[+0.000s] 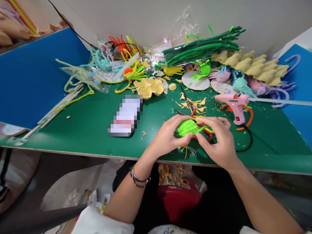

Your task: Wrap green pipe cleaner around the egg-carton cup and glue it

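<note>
Between my two hands, over the front of the green table, is a bright green coil of pipe cleaner (187, 128). My left hand (168, 133) grips its left side, thumb below and fingers above. On the other side, my right hand (216, 138) pinches the pipe cleaner end that sticks out to the right. Scissors with red handles (208, 135) lie beneath my hands, partly hidden. A yellow pipe cleaner (211, 130) shows there too. A pink glue gun (235, 105) lies just beyond my right hand, with a clear glue stick in its back.
A phone (126, 115) lies left of my hands. Yellow egg carton pieces (148, 87) and scraps lie behind it. Along the wall are a dark green pipe cleaner bundle (202, 48), an egg carton (253, 66) and white discs (195, 80). Blue panels (39, 78) bound the sides.
</note>
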`<move>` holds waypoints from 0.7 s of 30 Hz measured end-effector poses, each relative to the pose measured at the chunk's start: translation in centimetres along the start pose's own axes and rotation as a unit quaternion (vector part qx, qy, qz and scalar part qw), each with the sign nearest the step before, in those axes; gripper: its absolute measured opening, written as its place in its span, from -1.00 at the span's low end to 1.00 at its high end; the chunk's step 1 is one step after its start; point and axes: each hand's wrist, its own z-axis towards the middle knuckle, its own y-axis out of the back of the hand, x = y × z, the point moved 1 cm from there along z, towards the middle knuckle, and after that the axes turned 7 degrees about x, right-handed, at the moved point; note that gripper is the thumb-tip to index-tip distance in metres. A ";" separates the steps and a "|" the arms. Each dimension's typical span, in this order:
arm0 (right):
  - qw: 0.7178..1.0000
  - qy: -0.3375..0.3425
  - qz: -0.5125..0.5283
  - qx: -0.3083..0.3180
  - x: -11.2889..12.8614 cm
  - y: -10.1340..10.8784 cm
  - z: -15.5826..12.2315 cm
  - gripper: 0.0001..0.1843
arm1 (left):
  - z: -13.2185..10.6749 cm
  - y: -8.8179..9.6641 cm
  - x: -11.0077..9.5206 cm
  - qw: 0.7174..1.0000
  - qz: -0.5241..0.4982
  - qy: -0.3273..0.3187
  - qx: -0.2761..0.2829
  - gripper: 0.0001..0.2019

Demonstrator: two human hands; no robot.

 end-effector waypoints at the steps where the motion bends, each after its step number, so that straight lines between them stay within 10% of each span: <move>1: 1.000 -0.001 -0.003 0.001 0.1 0.0 0.0 -0.80 | 0.0 -0.1 0.0 1.000 0.006 -0.006 0.003 -0.68; 21: 0.997 -0.027 0.051 -0.061 0.1 0.2 0.3 -0.89 | -0.1 -0.6 0.1 0.996 0.091 0.000 0.010 -0.67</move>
